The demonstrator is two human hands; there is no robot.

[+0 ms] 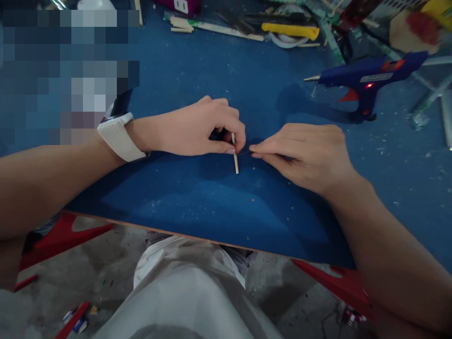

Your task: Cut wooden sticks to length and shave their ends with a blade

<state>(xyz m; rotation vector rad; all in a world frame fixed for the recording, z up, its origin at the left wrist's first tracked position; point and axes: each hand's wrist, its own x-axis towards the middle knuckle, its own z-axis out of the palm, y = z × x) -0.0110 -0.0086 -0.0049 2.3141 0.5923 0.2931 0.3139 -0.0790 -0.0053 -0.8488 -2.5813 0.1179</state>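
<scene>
A short, pale wooden stick is pinched between the thumb and fingers of my left hand, its lower end pointing toward the table's near edge. Just to the right, my right hand is closed in a pinch, its fingertips a small gap away from the stick. A thin, faint strand seems to run from those fingertips to the stick; its kind is too fine to make out. Both hands are low over the blue table. The curled left fingers hide the stick's upper part.
A blue glue gun with a lit red light stands beyond my right hand. Along the back lie a yellow-handled tool, a roll of tape, wooden sticks and a purple box. The table's near edge is close to my body.
</scene>
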